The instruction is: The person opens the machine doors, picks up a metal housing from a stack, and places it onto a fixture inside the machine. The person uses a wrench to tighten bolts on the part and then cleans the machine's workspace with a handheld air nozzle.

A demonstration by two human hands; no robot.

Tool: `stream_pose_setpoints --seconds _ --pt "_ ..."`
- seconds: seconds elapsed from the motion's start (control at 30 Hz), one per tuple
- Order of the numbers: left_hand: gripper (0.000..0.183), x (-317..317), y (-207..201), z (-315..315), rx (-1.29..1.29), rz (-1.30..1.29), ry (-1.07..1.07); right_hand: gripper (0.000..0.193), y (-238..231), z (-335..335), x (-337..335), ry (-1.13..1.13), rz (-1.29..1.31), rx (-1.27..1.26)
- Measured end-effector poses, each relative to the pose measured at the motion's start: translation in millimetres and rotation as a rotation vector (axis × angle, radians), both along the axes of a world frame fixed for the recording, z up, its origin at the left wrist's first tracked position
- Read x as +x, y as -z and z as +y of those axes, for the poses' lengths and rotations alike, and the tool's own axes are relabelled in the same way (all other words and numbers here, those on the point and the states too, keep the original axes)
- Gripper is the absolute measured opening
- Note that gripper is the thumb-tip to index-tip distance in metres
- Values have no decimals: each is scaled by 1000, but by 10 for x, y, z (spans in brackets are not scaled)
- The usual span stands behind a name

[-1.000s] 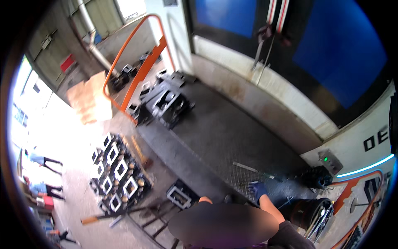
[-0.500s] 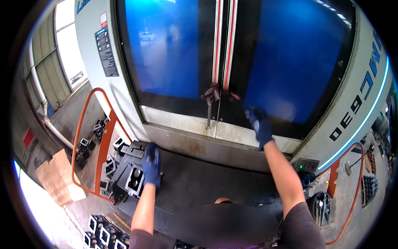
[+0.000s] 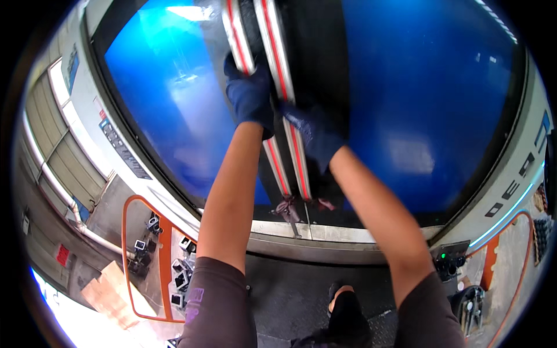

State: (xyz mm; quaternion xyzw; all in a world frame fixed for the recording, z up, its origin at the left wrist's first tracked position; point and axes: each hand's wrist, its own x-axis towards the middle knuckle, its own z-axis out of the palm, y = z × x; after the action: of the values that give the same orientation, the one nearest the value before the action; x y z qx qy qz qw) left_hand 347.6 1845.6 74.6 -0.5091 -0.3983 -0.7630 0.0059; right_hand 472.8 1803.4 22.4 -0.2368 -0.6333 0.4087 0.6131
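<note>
In a dark blue work glove, my left hand (image 3: 250,95) is wrapped around the left door handle (image 3: 237,35), a long silver bar with a red stripe. My right hand (image 3: 313,130), gloved alike, has its fingers closed over the matching right door handle (image 3: 272,46); motion blurs it a little. These bars run side by side down the middle of a large machine's two doors, which have a blue left window (image 3: 151,116) and a blue right window (image 3: 412,116). A dark rag (image 3: 287,209) hangs at the handles' lower ends.
Orange tube guard rails stand at the left (image 3: 126,255) and right (image 3: 525,272). Metal castings (image 3: 181,278) lie beside the left rail. A control box (image 3: 449,255) with a green light sits at the lower right. My foot (image 3: 336,293) is on the dark platform (image 3: 278,284).
My left hand has risen from the castings at the lower left to the left handle. My right hand has moved up and left onto the right handle. The view has shifted closer to the doors.
</note>
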Motion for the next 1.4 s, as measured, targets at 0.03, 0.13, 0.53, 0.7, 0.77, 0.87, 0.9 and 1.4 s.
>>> stream_pose_setpoints --seconds 0.03,0.13,0.53,0.7,0.77,0.87,0.9,1.4 --pt "51 114 28 109 -19 -47 -116 34 156 206 -79 -166 189 -100" --pt "49 355 -18 -34 -14 -3 -156 23 472 556 -155 -226 300 -221" --pt "44 18 280 207 -161 62 -329 19 248 277 477 -92 97 -520" --pt "42 -422 207 162 -218 12 -265 11 223 103 1001 56 59 -429" --pt "41 -658 182 145 -250 34 -365 9 237 66 1180 140 79 -384" --pt "43 -976 127 141 -271 -68 -304 8 240 22 1517 254 123 -352" --pt "44 -1101 89 170 -272 -58 -326 11 237 -19 1606 355 140 -328" --pt "33 -4067 662 1079 -270 -269 -556 13 501 69 3680 1367 362 -103"
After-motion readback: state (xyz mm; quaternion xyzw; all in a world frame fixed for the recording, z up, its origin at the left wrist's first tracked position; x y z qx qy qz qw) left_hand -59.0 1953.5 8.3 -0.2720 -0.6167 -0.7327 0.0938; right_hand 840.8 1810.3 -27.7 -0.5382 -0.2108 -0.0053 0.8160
